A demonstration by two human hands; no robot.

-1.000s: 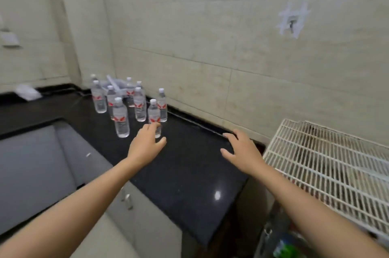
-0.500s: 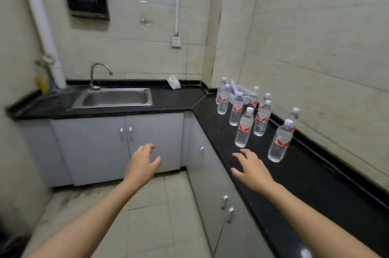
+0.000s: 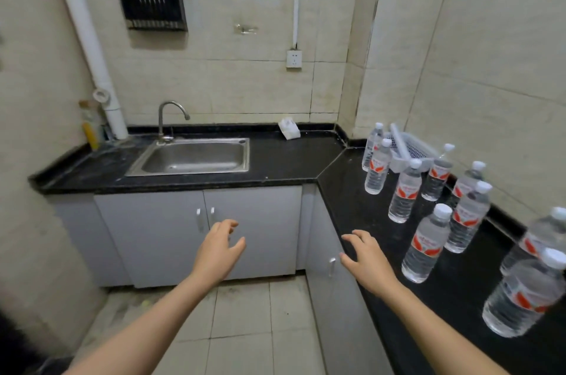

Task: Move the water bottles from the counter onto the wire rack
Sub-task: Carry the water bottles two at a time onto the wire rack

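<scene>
My left hand (image 3: 219, 252) and right hand (image 3: 366, 261) both hang spread and empty, fingers loosely curled, probably readying a reach. The water bottles (image 3: 425, 247) stand upright in a loose cluster on the black tabletop (image 3: 346, 191) to my right, untouched. Their red-and-white labels are too blurred to read. The wire rack isn't in view.

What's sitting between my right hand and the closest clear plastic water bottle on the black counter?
Nothing. In the head view, only bare black counter separates the open right hand from the nearest clear plastic water bottle with the white cap.
</scene>
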